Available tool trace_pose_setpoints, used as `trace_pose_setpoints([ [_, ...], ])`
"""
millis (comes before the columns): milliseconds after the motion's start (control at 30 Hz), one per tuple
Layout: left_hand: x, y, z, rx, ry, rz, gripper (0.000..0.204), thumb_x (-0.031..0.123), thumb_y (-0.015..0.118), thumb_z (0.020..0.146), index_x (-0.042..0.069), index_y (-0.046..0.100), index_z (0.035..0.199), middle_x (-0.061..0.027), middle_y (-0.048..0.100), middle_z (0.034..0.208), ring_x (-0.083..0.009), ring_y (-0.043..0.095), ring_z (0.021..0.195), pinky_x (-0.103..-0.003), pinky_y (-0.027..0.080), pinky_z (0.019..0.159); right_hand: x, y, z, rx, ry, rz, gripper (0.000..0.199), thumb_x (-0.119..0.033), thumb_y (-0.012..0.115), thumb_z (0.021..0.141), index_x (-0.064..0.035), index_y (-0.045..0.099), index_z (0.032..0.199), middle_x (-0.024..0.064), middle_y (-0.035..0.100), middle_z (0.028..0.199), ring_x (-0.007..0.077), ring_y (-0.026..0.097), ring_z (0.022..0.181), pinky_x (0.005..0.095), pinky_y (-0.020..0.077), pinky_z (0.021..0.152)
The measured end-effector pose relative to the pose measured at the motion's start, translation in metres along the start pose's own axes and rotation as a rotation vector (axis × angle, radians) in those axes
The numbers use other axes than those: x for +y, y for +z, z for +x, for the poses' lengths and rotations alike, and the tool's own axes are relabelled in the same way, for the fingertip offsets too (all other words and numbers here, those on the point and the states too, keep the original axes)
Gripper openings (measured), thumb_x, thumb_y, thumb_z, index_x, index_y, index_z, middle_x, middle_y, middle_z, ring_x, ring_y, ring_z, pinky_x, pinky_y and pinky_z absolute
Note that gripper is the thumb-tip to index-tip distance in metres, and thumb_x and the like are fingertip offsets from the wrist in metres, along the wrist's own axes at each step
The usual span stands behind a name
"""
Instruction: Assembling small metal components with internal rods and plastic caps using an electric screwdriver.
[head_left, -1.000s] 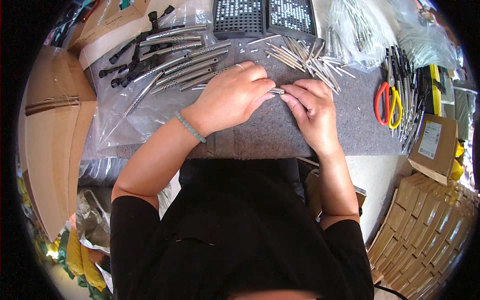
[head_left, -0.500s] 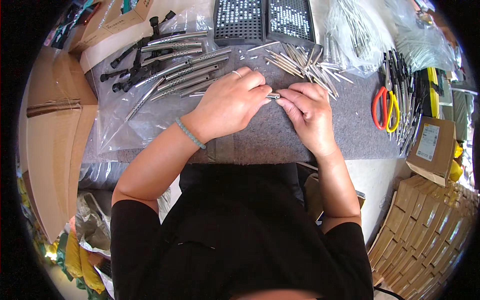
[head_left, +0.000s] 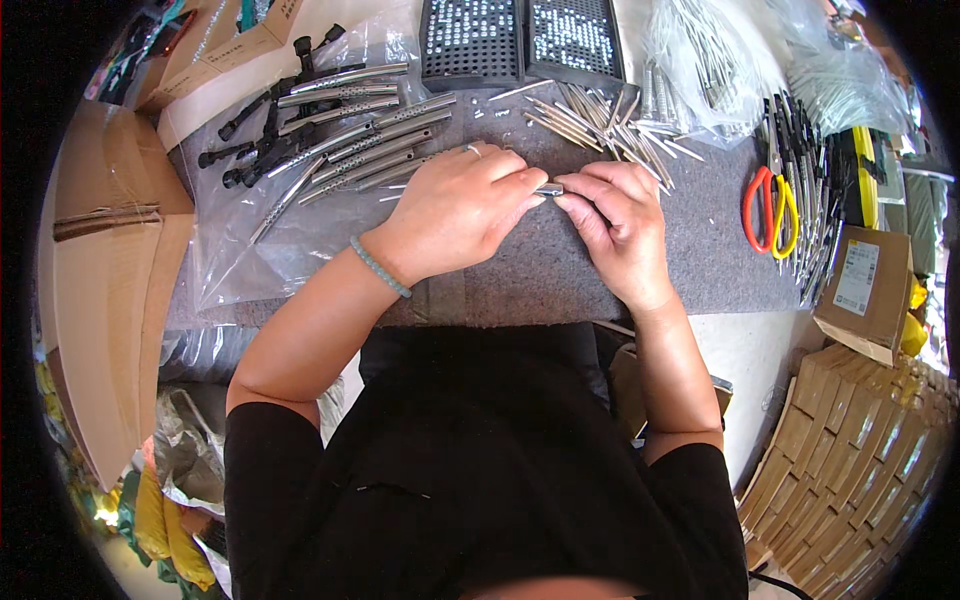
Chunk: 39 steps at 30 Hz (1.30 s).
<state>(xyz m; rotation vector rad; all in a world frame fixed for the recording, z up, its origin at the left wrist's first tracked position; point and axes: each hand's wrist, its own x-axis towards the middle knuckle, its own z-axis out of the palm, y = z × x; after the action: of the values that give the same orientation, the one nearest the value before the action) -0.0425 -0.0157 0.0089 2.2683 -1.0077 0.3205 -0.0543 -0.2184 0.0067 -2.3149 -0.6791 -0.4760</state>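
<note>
Head view, looking down on the bench (head_left: 720, 345). A small silver metal piece (head_left: 549, 188), short and cylindrical with a bright sheen, sits between the two hands above the grey felt mat (head_left: 540, 275), near the mat's middle. The left hand (head_left: 462, 205) closes its thumb and forefinger on one end; the right hand (head_left: 615, 222) pinches the other end with its fingertips. Only a short stretch of the piece shows between the fingers, so its full length and end shapes cannot be made out.

Beyond the hands lies a loose heap of thin metal rods (head_left: 600, 120). To the left, perforated metal tubes (head_left: 370, 130) and black handled parts (head_left: 255, 150) rest on a clear plastic sheet (head_left: 260, 250). Two dark perforated trays (head_left: 520, 40) stand at the far edge, cut off by the picture's rim. To the right lie orange-and-yellow-handled scissors (head_left: 768, 205) and a row of dark slender tools (head_left: 810, 190), too small to tell apart. A teal bead bracelet (head_left: 380, 267) circles the left wrist. Cardboard boxes (head_left: 110, 280) flank the bench, bent by the lens.
</note>
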Motion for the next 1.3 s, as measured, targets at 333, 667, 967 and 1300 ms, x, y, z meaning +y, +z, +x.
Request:
trace_pose_setpoints([
  [333, -0.001, -0.002, 0.0, -0.036, -0.016, 0.007, 0.024, 0.013, 0.065, 0.078, 0.005, 0.062, 0.1, -0.0091, 0.057, 0.092, -0.0258, 0.057, 0.085, -0.035, 0.047, 0.072, 0.0, 0.002, 0.0, -0.026, -0.005, -0.038, 0.017, -0.02, 0.071, 0.072, -0.0108, 0.069, 0.086, 0.0011, 0.062, 0.086, 0.0212, 0.056, 0.083, 0.036, 0.0396, 0.082],
  [667, -0.002, 0.002, 0.003, -0.063, -0.06, -0.043, 0.017, 0.01, 0.063, 0.078, 0.006, 0.061, 0.094, -0.0087, 0.056, 0.093, -0.0271, 0.056, 0.088, -0.036, 0.047, 0.074, 0.0, 0.002, 0.002, -0.065, 0.044, -0.067, 0.024, -0.017, 0.074, 0.07, -0.0083, 0.068, 0.092, 0.0047, 0.062, 0.087, 0.0237, 0.055, 0.084, 0.0343, 0.0406, 0.079],
  [967, -0.002, -0.001, 0.005, -0.132, -0.031, 0.01, 0.027, 0.006, 0.062, 0.075, 0.011, 0.063, 0.101, -0.0072, 0.055, 0.092, -0.0256, 0.055, 0.086, -0.035, 0.048, 0.071, -0.005, 0.0, 0.003, -0.054, 0.203, 0.026, 0.033, -0.017, 0.076, 0.068, -0.0064, 0.06, 0.094, 0.0055, 0.058, 0.083, 0.0239, 0.054, 0.083, 0.0349, 0.0412, 0.08],
  [1300, 0.003, -0.002, 0.006, -0.157, -0.036, 0.045, 0.031, 0.003, 0.06, 0.071, 0.012, 0.064, 0.1, -0.0048, 0.054, 0.089, -0.0237, 0.054, 0.086, -0.034, 0.047, 0.071, 0.004, 0.006, 0.105, -0.355, -0.404, -0.641, 0.008, -0.011, 0.056, 0.069, -0.0099, 0.064, 0.072, 0.0057, 0.065, 0.08, 0.0211, 0.065, 0.075, 0.0315, 0.0501, 0.062],
])
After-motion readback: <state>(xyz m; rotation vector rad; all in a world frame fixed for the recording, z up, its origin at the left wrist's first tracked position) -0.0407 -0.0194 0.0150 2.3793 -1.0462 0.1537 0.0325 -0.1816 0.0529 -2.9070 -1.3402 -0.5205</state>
